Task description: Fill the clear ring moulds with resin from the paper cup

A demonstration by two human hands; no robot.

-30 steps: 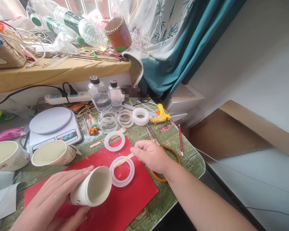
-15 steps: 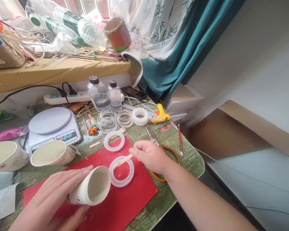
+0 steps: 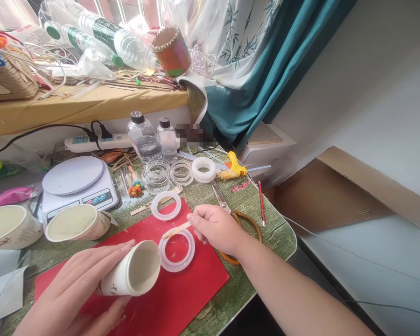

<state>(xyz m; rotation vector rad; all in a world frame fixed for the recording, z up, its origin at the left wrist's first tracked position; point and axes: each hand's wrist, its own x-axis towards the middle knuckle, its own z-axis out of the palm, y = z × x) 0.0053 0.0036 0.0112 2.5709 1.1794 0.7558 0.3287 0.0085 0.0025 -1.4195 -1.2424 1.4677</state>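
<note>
My left hand is wrapped around a white paper cup, tilted so its mouth faces right and toward me. My right hand pinches a wooden craft stick, whose far tip is over the upper left rim of a translucent ring mold. That mold lies on a red sheet. Behind it, a second ring mold rests on the sheet's far edge. Whether the stick tip touches the mold I cannot tell.
A kitchen scale and two paper bowls stand left. Farther back are two clear bottles, stacked clear rings and a yellow glue gun. Scissors lie beside my right hand, and a red pencil near the table's right edge.
The stick's tip has shifted slightly up and left along the ring mold's rim. My left hand and the tilted cup have stayed nearly still.
</note>
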